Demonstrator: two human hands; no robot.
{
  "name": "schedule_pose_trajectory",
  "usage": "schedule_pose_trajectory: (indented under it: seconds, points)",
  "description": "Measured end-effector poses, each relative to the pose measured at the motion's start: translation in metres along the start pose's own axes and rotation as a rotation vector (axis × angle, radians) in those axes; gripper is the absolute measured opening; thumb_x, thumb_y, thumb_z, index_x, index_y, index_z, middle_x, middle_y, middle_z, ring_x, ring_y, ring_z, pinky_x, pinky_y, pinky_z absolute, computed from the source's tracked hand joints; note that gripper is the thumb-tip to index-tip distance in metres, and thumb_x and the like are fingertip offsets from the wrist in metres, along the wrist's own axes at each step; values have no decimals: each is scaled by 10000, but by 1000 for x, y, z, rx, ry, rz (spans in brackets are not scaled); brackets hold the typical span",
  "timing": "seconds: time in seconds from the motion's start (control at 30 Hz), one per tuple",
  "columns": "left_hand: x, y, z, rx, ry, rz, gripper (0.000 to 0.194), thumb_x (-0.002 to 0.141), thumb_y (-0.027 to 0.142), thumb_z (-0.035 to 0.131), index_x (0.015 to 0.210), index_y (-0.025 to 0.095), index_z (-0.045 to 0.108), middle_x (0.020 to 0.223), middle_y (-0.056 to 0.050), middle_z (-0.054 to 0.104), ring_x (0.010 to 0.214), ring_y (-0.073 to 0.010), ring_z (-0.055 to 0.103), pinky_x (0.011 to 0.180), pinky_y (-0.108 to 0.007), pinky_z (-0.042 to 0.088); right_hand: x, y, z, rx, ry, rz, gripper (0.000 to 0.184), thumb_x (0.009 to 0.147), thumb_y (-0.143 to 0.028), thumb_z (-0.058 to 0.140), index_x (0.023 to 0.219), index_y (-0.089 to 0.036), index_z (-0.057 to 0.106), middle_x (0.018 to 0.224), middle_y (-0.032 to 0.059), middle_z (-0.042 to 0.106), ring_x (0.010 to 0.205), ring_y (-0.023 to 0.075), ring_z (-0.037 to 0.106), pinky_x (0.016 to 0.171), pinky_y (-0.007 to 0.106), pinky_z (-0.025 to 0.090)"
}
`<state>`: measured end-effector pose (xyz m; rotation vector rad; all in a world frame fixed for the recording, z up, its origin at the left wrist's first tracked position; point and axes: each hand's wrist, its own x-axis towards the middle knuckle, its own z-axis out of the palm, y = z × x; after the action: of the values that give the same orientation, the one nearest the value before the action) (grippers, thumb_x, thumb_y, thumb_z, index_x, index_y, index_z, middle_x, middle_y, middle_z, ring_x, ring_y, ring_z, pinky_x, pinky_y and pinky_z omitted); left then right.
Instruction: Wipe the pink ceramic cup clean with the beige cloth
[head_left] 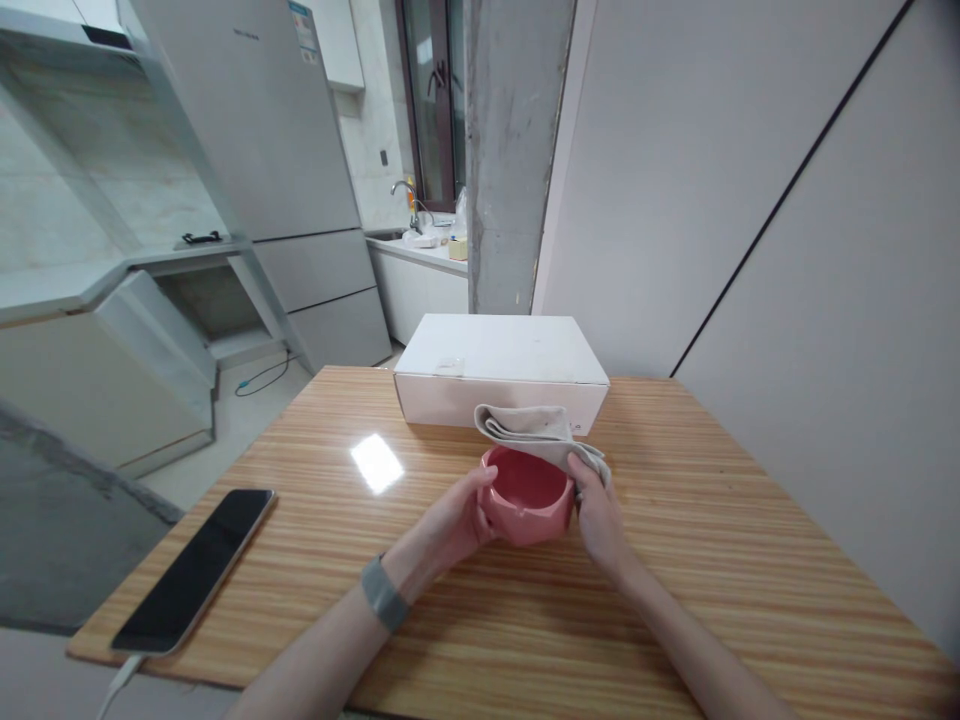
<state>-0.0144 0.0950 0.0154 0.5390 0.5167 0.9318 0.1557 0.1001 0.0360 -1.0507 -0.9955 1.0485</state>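
Note:
A pink faceted bowl (531, 522), perhaps an ashtray, is held above the wooden table, its open top tilted toward me. My left hand (459, 515) grips its left side, thumb over the rim and fingers around the outside. At the bowl's right side, my right hand (598, 510) is closed on a folded light grey cloth (525, 425), thumb on top. The cloth lies along the bowl's far rim and hides part of it. Some of my right fingers are hidden behind the bowl and cloth.
A white box (502, 350) stands behind the bowl on the wood-grain table (720, 560). At the left edge lies a phone (196, 572) with a white cable (120, 685). A light wall (750, 200) rises beyond the table's right side; a fridge (255, 130) stands at the back left.

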Motion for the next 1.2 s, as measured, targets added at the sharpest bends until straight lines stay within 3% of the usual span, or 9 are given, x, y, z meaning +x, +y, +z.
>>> schedule_pose_trajectory:
  seconds: [0.1, 0.2, 0.33, 0.53, 0.67, 0.73, 0.97, 1.1, 1.2]
  points:
    - [-2, 2, -1, 65, -50, -99, 376, 883, 363, 592, 1216, 189, 598, 1081, -101, 721, 783, -191, 705, 636, -292, 578, 3, 0, -4, 9, -6, -7, 237, 773, -448, 620, 764, -236, 724, 798, 21, 743, 885, 259, 656, 903, 366, 475]
    - [-2, 3, -2, 110, -119, -214, 470, 901, 472, 528, 1222, 138, 599, 1027, -143, 729, 800, -235, 711, 652, -347, 588, 8, 3, -8, 33, 37, 19, 190, 736, -422, 645, 694, -246, 701, 756, 3, 732, 833, 249, 650, 912, 368, 465]
    - [1, 2, -3, 82, -97, -245, 496, 916, 497, 461, 1186, 115, 626, 1047, -151, 725, 812, -249, 710, 637, -358, 586, 11, 6, -9, 32, 46, 68, 179, 724, -419, 658, 732, -247, 709, 782, 3, 738, 866, 253, 649, 946, 375, 442]
    - [2, -1, 0, 73, 60, -7, 428, 855, 370, 609, 1190, 104, 629, 1119, -158, 706, 964, -268, 690, 737, -319, 564, 7, 6, -4, 1, -3, 15, 232, 764, -455, 634, 792, -242, 719, 831, 12, 740, 911, 259, 652, 933, 375, 457]
    - [-1, 4, 12, 29, -32, 113, 450, 839, 265, 641, 1258, 114, 582, 1267, -156, 633, 1181, -291, 588, 993, -396, 470, 3, 6, -1, -27, 39, 10, 241, 746, -455, 645, 833, -247, 730, 895, 14, 746, 1013, 264, 633, 980, 365, 432]
    - [-3, 6, 17, 6, -60, 129, 437, 838, 247, 644, 1253, 124, 583, 1290, -143, 620, 1200, -276, 574, 1018, -385, 451, 0, 5, 1, -36, 44, 6, 243, 753, -458, 634, 829, -246, 727, 890, 16, 743, 1031, 264, 629, 982, 361, 432]
    - [0, 9, 3, -4, 45, -71, 375, 896, 452, 536, 1087, 153, 656, 932, -65, 741, 738, -149, 686, 615, -236, 535, 2, 3, -1, 2, 106, -19, 239, 750, -457, 630, 779, -232, 705, 819, 23, 726, 916, 259, 647, 882, 368, 480]
    - [2, 4, -9, 58, -41, -140, 293, 849, 353, 580, 992, 114, 673, 853, -84, 738, 711, -172, 681, 652, -271, 528, 7, 9, -8, 34, 72, 39, 213, 749, -435, 634, 740, -231, 693, 782, 21, 726, 871, 261, 653, 856, 377, 485]
    - [2, 2, -11, 68, 4, -132, 212, 769, 272, 647, 888, 100, 679, 769, -74, 724, 668, -165, 668, 660, -269, 523, 8, 9, -9, 30, 48, 69, 192, 739, -420, 652, 702, -233, 684, 742, 14, 722, 834, 256, 656, 846, 378, 486]
